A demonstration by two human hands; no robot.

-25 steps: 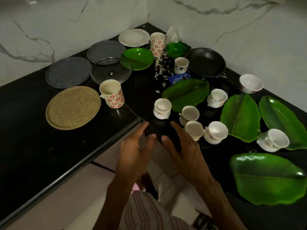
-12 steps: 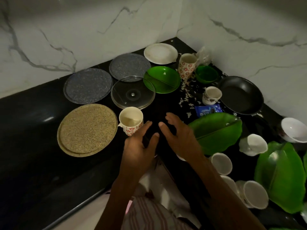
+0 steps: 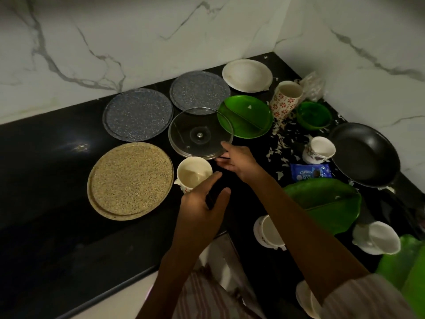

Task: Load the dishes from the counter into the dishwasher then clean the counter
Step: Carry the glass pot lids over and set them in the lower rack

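Observation:
Dishes cover a black corner counter (image 3: 46, 180). My right hand (image 3: 236, 160) reaches forward to the near rim of a clear glass lid (image 3: 197, 134); the thumb lies on top of the rim and the fingers sit under it. The lid overlaps a round green plate (image 3: 245, 116). My left hand (image 3: 202, 203) hovers with relaxed fingers just right of a floral mug (image 3: 194, 173) and holds nothing that I can see. A woven beige plate (image 3: 130, 180) lies left of the mug. Behind it are two grey speckled plates (image 3: 138, 113) and a white plate (image 3: 247, 74).
At the right are a tall floral cup (image 3: 286, 100), a green bowl (image 3: 314, 115), a black pan (image 3: 363, 153), a small cup (image 3: 318, 149), an Oreo packet (image 3: 310, 172), a green leaf plate (image 3: 326, 203) and white cups (image 3: 377, 240). Pale crumbs (image 3: 280, 143) litter the counter. Marble walls enclose the corner.
The view has swung left and forward. My right hand has moved from beside the left hand out to the glass lid's rim. The left hand has stayed near the floral mug.

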